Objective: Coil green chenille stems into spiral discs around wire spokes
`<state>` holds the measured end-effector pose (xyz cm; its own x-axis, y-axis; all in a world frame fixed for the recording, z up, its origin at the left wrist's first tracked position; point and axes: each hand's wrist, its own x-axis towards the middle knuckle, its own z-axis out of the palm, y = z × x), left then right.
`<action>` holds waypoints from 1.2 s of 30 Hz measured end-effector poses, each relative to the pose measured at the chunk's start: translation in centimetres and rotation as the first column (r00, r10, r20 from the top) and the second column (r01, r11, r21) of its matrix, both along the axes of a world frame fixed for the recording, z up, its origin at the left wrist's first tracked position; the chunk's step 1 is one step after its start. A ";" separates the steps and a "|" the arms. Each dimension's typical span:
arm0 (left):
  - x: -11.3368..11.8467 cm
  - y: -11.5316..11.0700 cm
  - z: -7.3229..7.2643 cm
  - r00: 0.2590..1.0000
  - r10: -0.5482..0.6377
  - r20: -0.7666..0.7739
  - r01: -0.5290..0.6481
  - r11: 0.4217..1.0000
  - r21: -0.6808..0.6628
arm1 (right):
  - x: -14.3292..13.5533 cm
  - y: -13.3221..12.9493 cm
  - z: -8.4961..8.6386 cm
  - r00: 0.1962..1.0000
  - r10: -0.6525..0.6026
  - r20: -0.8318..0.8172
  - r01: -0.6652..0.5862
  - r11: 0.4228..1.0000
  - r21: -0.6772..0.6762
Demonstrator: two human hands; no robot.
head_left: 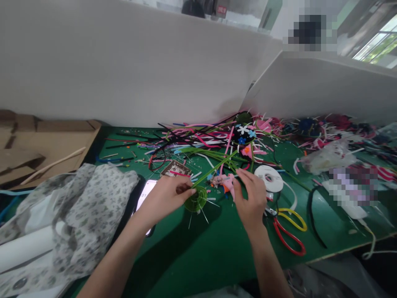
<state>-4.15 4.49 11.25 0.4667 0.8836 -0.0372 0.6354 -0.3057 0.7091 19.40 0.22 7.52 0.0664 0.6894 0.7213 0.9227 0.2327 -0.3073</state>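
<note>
Pinched in my left hand (169, 196) is the rim of a small round green piece (198, 199), coiled from a green pipe cleaner around thin wire spokes. Bare wire ends stick out below it. From that piece a green strip (215, 167) runs up and to the right. My right hand (250, 198) hovers to the right of it, thumb and fingers apart, with nothing visible between them. Close to its fingertips lies a pink figure (228, 185) with orange and blue bits, on the green table.
Many loose pipe cleaners (198, 138) lie at the back, beside a dark flowered ball (243, 134). Scissors (290, 238) and a white ribbon spool (269, 179) are at right. A phone (145, 198), patterned cloth (96, 211) and cardboard box (66, 125) are left. A white partition (124, 66) stands behind.
</note>
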 end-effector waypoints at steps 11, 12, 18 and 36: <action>0.0 -0.1 0.1 0.998 -0.030 0.048 0.031 0.999 -0.027 | -0.8 0.5 1.8 0.927 0.364 0.089 -0.327 0.903 -0.279; -0.1 0.0 0.0 0.998 -0.023 0.050 0.024 1.000 -0.018 | -0.9 0.3 1.6 0.930 0.363 0.054 -0.334 0.898 -0.287; 0.0 0.1 -0.6 0.993 0.038 0.110 -0.034 0.999 -0.034 | -1.6 -0.5 1.5 0.916 0.331 -0.226 -0.391 0.864 -0.317; -0.2 0.2 -0.7 0.949 0.198 0.243 -0.192 0.980 -0.048 | -5.4 -3.7 0.1 0.552 0.021 -0.834 -0.510 0.800 -0.317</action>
<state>-4.36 4.65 10.50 0.2824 0.9587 0.0349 0.4861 -0.1744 0.8563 13.96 -3.46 7.58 0.1615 0.9855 0.0522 0.1878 0.0212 -0.9820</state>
